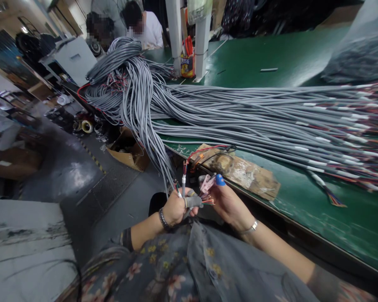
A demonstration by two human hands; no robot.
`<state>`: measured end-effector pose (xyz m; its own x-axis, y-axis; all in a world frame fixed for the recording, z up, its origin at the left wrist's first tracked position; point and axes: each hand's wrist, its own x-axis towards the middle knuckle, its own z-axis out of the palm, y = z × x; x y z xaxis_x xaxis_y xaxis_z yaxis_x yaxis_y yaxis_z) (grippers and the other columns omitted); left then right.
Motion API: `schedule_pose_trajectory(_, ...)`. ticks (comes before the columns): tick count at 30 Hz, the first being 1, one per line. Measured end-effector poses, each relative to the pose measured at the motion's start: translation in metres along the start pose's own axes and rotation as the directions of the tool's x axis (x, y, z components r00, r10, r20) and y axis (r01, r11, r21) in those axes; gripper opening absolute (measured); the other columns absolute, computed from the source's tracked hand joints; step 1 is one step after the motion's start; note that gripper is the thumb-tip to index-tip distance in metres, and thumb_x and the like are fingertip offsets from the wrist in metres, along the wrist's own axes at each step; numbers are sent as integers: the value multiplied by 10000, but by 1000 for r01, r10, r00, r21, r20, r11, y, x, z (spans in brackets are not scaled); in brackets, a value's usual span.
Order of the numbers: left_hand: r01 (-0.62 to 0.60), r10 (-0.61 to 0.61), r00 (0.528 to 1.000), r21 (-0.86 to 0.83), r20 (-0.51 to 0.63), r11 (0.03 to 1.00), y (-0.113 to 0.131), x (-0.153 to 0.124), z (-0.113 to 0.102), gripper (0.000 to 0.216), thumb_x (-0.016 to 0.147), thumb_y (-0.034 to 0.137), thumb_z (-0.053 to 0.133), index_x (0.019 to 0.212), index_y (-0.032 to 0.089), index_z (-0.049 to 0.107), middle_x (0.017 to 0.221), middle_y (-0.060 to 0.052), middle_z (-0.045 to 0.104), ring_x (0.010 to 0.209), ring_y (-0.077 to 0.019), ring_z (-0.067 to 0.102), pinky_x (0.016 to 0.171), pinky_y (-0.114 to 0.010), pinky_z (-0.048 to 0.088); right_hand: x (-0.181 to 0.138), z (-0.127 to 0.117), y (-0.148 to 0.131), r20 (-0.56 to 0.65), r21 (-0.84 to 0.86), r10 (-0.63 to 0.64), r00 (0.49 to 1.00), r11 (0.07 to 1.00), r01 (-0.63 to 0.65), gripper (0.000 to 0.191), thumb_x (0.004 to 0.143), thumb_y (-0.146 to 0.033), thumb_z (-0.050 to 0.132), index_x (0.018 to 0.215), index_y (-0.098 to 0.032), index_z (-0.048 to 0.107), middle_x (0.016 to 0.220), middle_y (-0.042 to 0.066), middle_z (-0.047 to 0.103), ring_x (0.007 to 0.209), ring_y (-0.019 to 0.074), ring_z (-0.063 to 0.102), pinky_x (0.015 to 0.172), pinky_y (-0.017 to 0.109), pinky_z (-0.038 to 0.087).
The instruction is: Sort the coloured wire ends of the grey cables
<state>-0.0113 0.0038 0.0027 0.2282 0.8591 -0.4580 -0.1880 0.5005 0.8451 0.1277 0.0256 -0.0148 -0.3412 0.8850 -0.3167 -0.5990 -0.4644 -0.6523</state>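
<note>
My left hand (176, 207), with grey wrapping on its thumb and finger, is closed around a grey cable (183, 192). A white band and a tuft of bare-ended coloured wires (185, 167) stand up above the fist. Thin orange and green wires (209, 201) stick out to the right of the wrapped fingers. In my right hand (229, 205), closed, is a small pink clip-like tool (207, 183); a blue cover sits on the thumb tip. The tool is close beside the wires. Several grey cables hang from the bench down to my left hand.
Across the green bench (302, 54) lies a long bundle of grey cables (227, 109) with white-banded ends. A stained wooden board (248, 174) rests at the near edge. Below is an open cardboard box (126, 153). A person in white (153, 29) is at the far side.
</note>
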Motion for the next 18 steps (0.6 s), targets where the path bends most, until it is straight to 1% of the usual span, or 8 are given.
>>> schedule_pose_trajectory(3,-12,12,1000,2,-17,1000,0,-3,-1,311,522,374,747,496,137,547,379,2,518,310,-63,407,347,-186,291,1,-2,0,-9,33,22,1000,999,-22,443,666,-644,655,751,-210,665,640,1,624,572,144,526,556,275,432)
schedule_pose_trajectory(9,-23,23,1000,25,-14,999,2,-8,-2,297,523,362,738,493,142,540,378,5,514,316,-64,401,356,-192,299,0,-4,-4,-14,42,15,1000,999,-15,405,635,-609,706,715,-212,677,645,3,635,558,126,516,531,251,425)
schedule_pose_trajectory(13,-28,28,1000,30,-5,999,4,-9,-2,311,522,376,742,493,144,537,378,7,515,315,-64,397,354,-196,297,-1,-3,-7,-35,-36,-13,999,999,12,373,627,-551,747,766,-210,683,650,-6,625,554,111,498,526,237,418)
schedule_pose_trajectory(16,-29,29,1000,25,11,999,5,-7,-1,310,521,376,741,489,144,537,380,6,519,315,-63,399,354,-195,293,-2,-3,-6,-51,-95,-70,996,993,65,355,636,-539,745,713,-200,668,594,-20,578,530,106,462,522,241,400)
schedule_pose_trajectory(18,-18,18,1000,8,20,1000,5,-5,-2,321,513,390,743,490,144,539,378,7,515,311,-62,397,350,-195,286,-1,-3,-5,-45,-136,-107,993,986,100,387,653,-581,707,654,-198,650,587,-13,568,527,114,450,518,255,385)
